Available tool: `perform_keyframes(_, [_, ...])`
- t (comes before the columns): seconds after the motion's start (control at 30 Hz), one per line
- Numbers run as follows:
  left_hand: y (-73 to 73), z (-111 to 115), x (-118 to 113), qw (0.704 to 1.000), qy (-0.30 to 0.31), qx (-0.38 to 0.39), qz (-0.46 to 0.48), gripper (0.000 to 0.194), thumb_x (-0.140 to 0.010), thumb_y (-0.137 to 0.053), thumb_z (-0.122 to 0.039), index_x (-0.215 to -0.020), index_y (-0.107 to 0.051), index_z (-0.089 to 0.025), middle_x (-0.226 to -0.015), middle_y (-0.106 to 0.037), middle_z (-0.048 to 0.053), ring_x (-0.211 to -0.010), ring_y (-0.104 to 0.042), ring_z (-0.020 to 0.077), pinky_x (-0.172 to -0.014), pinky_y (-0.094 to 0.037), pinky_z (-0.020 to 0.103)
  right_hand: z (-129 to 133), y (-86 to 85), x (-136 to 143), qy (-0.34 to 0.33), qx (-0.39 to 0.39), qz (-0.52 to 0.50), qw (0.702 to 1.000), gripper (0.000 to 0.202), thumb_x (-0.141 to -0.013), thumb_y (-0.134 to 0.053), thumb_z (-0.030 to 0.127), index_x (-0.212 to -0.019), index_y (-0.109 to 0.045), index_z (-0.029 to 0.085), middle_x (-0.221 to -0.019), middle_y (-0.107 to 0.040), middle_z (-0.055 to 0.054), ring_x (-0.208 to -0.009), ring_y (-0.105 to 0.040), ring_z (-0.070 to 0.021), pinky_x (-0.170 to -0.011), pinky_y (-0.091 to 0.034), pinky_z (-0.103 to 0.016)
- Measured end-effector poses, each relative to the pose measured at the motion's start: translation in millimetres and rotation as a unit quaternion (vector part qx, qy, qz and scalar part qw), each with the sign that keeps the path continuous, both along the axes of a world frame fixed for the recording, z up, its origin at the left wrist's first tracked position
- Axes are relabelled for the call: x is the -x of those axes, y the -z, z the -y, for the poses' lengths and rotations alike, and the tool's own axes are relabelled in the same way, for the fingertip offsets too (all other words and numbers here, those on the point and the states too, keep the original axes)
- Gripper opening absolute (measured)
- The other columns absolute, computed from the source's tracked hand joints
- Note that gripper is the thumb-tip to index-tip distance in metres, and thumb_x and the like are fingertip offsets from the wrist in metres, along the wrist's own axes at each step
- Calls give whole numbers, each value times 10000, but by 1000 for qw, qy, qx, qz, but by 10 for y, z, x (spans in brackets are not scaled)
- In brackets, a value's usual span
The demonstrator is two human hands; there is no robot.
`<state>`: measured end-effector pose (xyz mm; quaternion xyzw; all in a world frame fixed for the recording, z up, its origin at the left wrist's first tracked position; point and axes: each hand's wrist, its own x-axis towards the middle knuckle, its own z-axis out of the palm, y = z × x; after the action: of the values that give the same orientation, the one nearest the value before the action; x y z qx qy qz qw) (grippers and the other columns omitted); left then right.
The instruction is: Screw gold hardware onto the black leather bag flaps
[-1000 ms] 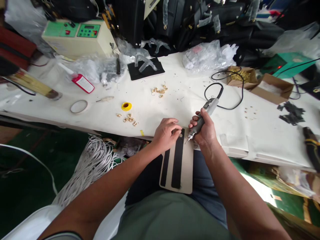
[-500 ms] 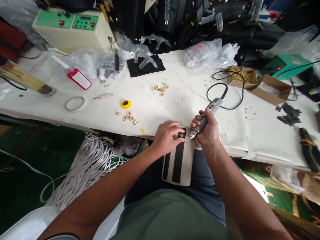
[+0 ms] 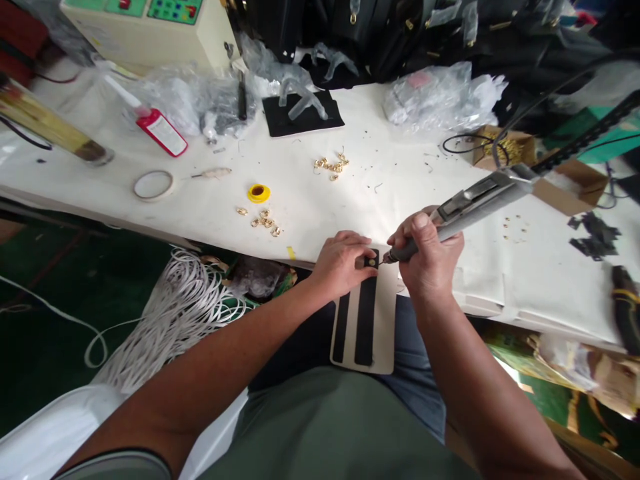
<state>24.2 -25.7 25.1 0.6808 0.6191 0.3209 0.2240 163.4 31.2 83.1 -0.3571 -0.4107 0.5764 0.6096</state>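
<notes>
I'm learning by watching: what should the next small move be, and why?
Probably nudge the grey tool slightly left, toward the round stud: the right hand holds it with its tip close beside the stud, and the left hand is at the black strip's end. Whether they touch is unclear.

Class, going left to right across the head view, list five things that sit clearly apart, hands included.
Red bottle → yellow round piece → left hand → right hand → pile of black pieces
</notes>
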Motion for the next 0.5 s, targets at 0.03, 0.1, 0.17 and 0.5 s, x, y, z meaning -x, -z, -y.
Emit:
perform_keyframes(0.03, [1, 1, 0, 1000, -1, 1, -1, 292, -738, -945, -275, -988, -795, -261, -1298, -769, 34, -1316, -604, 291, -1113, -480, 480, 6, 12, 18, 2, 0, 1, 1000, 469, -715, -943, 431, -670, -516, 244, -587, -517, 68, -471, -512, -91, -481, -539, -248])
perform_keyframes(0.1, [-4, 2, 3, 1000, -1, 3, -4, 291, -737, -945, -279, -984, -793, -254, -1286, -774, 38, -1309, -608, 297, -1102, -486, 485, 8, 40, 49, 8, 7, -1, 1000, 478, -713, -945, 411, -657, -501, 244, -586, -527, 65, -467, -513, -93, -467, -523, -248])
perform_keyframes(0.17, [-8, 2, 7, 1000, 2, 4, -7, 286, -744, -940, -284, -986, -792, -251, -1282, -774, 40, -1310, -606, 302, -1094, -490, 486, 4, 60, 75, 13, 11, 4, 1000, 485, -710, -944, 407, -648, -492, 246, -584, -530, 62, -463, -512, -97, -460, -513, -253])
perform_keyframes(0.5, [-9, 12, 23, 1000, 14, 5, -9, 285, -765, -923, -295, -1006, -772, -271, -1319, -757, 12, -1327, -590, 300, -1063, -503, 488, 16, 110, 120, -3, -29, 59, 998, 510, -711, -941, 487, -601, -513, 233, -608, -561, 41, -473, -516, -106, -452, -492, -258])
